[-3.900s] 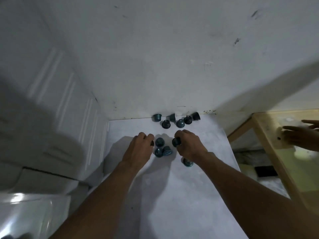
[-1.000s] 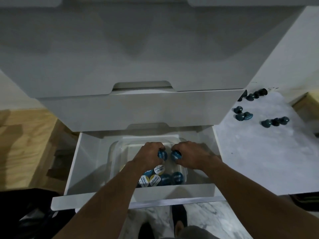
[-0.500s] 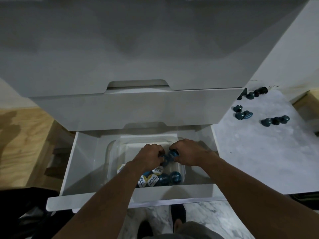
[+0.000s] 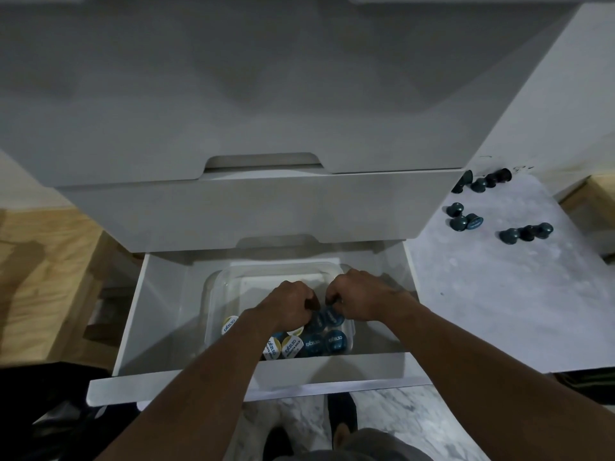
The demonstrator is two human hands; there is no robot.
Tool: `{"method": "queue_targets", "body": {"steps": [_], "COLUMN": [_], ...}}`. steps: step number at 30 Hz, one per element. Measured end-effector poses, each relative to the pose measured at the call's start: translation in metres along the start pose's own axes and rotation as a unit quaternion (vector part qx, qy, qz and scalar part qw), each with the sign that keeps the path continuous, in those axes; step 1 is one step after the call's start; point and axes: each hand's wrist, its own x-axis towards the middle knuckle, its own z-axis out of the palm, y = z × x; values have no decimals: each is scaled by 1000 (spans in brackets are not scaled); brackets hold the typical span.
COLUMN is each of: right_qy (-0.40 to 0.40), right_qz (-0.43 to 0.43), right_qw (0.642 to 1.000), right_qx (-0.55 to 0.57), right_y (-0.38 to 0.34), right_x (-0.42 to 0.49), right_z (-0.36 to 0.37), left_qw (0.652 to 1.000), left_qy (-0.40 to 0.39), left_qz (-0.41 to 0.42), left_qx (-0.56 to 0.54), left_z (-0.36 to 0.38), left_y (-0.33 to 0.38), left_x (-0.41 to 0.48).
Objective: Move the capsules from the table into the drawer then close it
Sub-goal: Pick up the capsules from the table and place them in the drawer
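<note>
- Drawer (image 4: 159,311) stood pulled open at 6 o'clock, with a clear container (image 4: 213,294) inside it.
- Left hand (image 4: 289,307) and right hand (image 4: 361,299) hung curled over the container, knuckles up; could not tell whether either gripped a capsule.
- Stored capsules (image 4: 334,341) lay at the container's near end.
- Loose capsules (image 4: 458,223), roughly ten, sat on the desk (image 4: 482,294) at 2 o'clock.
- Judged partway: several transfers left, drawer not yet closed.

Wooden panel (image 4: 43,277) at left; marble floor (image 4: 416,424) below.
</note>
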Motion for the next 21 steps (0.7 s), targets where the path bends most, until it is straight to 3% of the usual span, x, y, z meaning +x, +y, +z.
{"method": "queue_targets", "body": {"steps": [7, 21], "right_qy": [6, -2], "right_qz": [1, 25], "right_qw": [1000, 1000], "right_qx": [1, 10], "right_y": [-1, -2], "right_x": [-1, 0], "right_z": [2, 6], "left_qw": [997, 997], "left_qy": [-70, -58], "left_qz": [-24, -18], "left_qx": [4, 43], "left_z": [-17, -14], "left_y": [-4, -7], "left_x": [-1, -1]}}
